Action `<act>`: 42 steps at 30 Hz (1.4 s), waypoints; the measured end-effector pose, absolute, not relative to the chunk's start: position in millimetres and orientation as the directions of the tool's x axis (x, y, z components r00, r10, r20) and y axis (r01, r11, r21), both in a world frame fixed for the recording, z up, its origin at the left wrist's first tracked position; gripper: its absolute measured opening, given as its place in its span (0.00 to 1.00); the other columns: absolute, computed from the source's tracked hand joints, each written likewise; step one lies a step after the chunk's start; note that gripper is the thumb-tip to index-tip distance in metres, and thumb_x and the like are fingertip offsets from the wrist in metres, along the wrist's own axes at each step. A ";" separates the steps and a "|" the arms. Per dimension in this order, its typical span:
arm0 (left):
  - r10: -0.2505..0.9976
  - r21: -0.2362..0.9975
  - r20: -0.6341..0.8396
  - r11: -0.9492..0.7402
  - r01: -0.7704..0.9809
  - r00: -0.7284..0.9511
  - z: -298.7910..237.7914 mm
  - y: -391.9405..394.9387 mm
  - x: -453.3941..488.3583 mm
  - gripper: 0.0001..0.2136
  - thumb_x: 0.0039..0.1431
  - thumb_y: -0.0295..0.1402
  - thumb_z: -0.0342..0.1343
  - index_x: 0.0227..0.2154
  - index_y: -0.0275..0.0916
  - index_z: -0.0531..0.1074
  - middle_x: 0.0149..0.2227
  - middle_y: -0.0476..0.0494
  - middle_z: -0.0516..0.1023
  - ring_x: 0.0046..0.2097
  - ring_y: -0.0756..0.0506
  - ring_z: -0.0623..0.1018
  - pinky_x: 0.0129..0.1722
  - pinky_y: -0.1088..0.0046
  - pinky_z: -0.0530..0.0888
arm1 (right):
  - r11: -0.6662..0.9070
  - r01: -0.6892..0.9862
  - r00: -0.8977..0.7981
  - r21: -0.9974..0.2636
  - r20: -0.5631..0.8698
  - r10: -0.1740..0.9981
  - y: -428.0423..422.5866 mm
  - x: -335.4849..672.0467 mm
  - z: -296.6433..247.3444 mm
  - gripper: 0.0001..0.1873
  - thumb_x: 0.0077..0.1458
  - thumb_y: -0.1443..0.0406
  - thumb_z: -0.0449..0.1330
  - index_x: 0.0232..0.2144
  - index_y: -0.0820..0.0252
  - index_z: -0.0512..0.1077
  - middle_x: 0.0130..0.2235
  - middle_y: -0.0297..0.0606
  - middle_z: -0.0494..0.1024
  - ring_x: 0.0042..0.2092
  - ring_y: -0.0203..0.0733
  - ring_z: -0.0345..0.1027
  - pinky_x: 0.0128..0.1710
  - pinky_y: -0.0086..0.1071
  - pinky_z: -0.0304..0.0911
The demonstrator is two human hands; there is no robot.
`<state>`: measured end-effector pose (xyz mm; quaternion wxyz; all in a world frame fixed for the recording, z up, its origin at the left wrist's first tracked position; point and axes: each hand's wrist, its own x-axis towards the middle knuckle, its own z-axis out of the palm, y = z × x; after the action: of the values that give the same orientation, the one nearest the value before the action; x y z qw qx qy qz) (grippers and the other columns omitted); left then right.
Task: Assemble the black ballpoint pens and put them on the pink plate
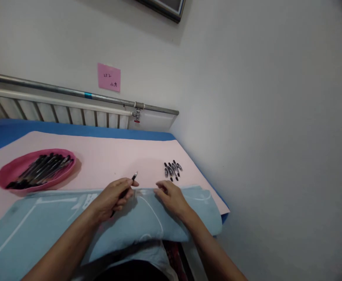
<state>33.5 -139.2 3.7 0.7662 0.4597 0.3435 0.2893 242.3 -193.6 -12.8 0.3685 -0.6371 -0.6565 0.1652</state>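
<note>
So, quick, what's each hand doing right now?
Left hand: closed around a black pen.
Right hand: loosely curled; whether it holds anything can't be told.

The left hand [112, 200] partly hides a pen [134, 177]; the right hand [172, 198] hides its palm; the top edge crops a dark frame [167, 8].
</note>
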 end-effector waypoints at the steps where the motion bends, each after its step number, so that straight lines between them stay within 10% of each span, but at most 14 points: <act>1: 0.762 0.883 -0.271 0.440 -0.163 0.588 -1.0 -138.3 28.5 0.14 0.51 0.42 0.53 0.35 0.36 0.67 0.18 0.57 0.60 0.13 0.60 0.50 0.12 0.85 0.42 | 0.123 0.828 0.062 -0.547 0.307 0.950 -205.7 252.9 -19.3 0.09 0.50 0.61 0.56 0.32 0.60 0.72 0.33 0.39 0.73 0.37 0.41 0.64 0.39 0.35 0.56; 7: 0.723 0.719 -0.267 0.590 -0.368 0.637 -29.2 -134.1 14.1 0.10 0.52 0.36 0.54 0.34 0.35 0.68 0.18 0.58 0.57 0.13 0.61 0.51 0.10 0.87 0.45 | -0.054 0.986 0.133 -0.158 0.547 0.826 -258.5 295.3 -64.2 0.15 0.56 0.63 0.49 0.43 0.58 0.69 0.46 0.43 0.72 0.48 0.48 0.60 0.45 0.41 0.51; 14: 0.709 0.622 -0.242 0.637 -0.455 0.662 -38.3 -135.9 13.4 0.13 0.54 0.36 0.53 0.43 0.39 0.66 0.18 0.57 0.58 0.13 0.61 0.52 0.10 0.87 0.46 | -0.015 0.988 0.113 -0.151 0.669 0.734 -262.1 297.2 -78.9 0.15 0.55 0.65 0.48 0.41 0.58 0.70 0.43 0.41 0.73 0.47 0.46 0.62 0.45 0.39 0.51; 42: 0.877 0.918 -0.213 0.330 -0.218 0.432 -27.4 -139.4 41.0 0.12 0.53 0.46 0.49 0.31 0.42 0.61 0.20 0.58 0.62 0.13 0.60 0.50 0.09 0.87 0.43 | 0.035 0.993 0.064 -0.114 0.757 0.650 -256.9 303.3 -82.5 0.13 0.54 0.64 0.48 0.38 0.58 0.69 0.39 0.41 0.74 0.43 0.47 0.64 0.42 0.40 0.53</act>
<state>41.0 -139.4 -27.4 0.7239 0.4380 0.3757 0.3781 303.3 -256.9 -82.5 0.3374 -0.6467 -0.6352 -0.2540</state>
